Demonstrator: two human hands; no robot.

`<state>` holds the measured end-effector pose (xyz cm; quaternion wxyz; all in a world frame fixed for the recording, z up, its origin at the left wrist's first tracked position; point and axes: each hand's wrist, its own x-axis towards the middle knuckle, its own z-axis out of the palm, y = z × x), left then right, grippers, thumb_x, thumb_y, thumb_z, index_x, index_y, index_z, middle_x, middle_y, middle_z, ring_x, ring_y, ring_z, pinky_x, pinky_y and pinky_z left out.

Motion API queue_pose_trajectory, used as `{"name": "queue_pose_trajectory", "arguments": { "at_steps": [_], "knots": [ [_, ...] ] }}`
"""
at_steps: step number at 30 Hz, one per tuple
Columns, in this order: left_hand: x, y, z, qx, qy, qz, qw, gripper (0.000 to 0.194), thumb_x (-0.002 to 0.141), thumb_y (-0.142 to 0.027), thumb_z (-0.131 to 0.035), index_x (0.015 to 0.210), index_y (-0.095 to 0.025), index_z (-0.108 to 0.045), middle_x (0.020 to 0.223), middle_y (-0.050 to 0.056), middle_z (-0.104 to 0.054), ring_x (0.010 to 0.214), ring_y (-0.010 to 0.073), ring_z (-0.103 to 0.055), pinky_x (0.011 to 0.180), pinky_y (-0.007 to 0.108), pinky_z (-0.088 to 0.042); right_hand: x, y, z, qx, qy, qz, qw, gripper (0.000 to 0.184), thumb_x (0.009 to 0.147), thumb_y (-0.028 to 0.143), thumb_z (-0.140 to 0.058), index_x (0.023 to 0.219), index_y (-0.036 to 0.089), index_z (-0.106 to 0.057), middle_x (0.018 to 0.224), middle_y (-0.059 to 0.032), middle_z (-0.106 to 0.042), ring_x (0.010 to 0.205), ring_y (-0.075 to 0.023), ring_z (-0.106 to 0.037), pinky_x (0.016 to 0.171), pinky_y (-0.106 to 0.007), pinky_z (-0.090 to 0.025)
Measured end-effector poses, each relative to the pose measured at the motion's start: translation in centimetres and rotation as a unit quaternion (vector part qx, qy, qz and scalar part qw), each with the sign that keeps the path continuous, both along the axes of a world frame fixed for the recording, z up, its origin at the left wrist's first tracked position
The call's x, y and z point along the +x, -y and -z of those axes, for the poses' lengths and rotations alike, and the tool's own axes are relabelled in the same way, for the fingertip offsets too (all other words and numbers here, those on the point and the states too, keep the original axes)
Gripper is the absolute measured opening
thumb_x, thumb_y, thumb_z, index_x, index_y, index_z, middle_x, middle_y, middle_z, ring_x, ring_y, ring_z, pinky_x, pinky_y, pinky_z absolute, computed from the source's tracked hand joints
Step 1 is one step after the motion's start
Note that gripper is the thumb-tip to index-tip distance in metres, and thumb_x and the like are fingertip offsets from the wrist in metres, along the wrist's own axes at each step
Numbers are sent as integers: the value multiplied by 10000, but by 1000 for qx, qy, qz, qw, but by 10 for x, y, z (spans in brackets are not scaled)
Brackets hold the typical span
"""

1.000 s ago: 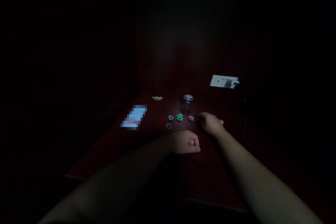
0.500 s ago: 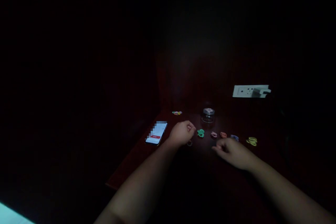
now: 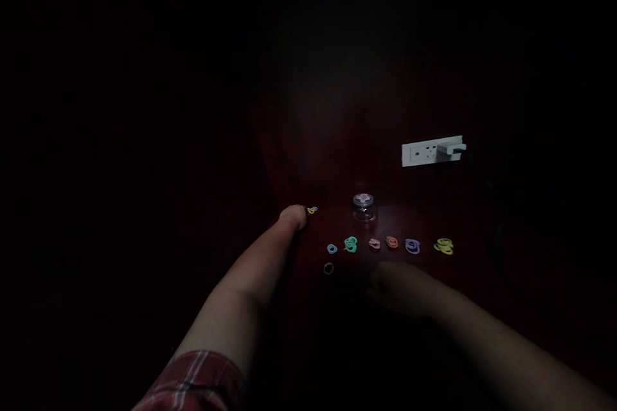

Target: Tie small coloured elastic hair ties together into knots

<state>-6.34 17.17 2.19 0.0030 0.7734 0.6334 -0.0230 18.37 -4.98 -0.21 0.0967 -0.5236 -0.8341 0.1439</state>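
Note:
My left hand [image 3: 295, 216] reaches to the far left of the table, touching or right beside a small pile of coloured hair ties [image 3: 312, 210]. Its fingers are hidden from me. My right hand [image 3: 399, 285] hovers low over the near side in shadow, fingers curled in; I cannot make out anything inside. Beyond it runs a row of hair ties sorted by colour: blue [image 3: 332, 248], green [image 3: 350, 244], pink [image 3: 375, 244], orange [image 3: 392, 242], purple [image 3: 412, 246] and yellow [image 3: 443, 246]. A single dark ring [image 3: 328, 268] lies nearer me.
A clear lidded jar [image 3: 364, 209] stands behind the row. On the wall at the right is a white socket plate [image 3: 419, 153] with a plug [image 3: 452, 149] in it. A dark cable hangs at the right. The surroundings are very dim.
My left hand has moved away from the row to the far-left pile, uncovering the blue hair tie. My forearm now covers the phone's place. My right hand has drawn back slightly; the view has shifted.

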Motion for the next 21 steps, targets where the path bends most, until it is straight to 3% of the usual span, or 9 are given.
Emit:
{"name": "queue_pose_trajectory", "arguments": {
  "at_steps": [7, 12, 21],
  "knots": [
    [6, -26, 10, 29, -15, 12, 999, 347, 860, -389, -522, 1112, -185, -645, 1171, 131, -638, 1044, 237, -601, 875, 287, -457, -1, 1, 2, 16, 3, -2, 1000, 223, 792, 304, -548, 644, 199, -677, 730, -66, -704, 594, -169, -601, 503, -260, -323],
    [7, -39, 13, 41, -21, 6, 999, 322, 860, -347, -487, 1000, -150, -700, 1090, 145, -675, 972, 226, -635, 826, 269, -472, -1, 1, 1, 8, 14, -10, 1000, 238, 802, 308, -528, 698, 185, -703, 774, -72, -714, 659, -186, -637, 534, -262, -350],
    [4, -38, 9, 71, -13, 47, 996, 294, 809, -341, -535, 998, -197, -708, 1083, 108, -680, 985, 223, -633, 841, 267, -477, -3, 2, -7, -10, 33, -16, 999, 272, 820, 322, -494, 741, 177, -711, 841, -83, -724, 708, -197, -654, 571, -267, -378]
  ]
}}
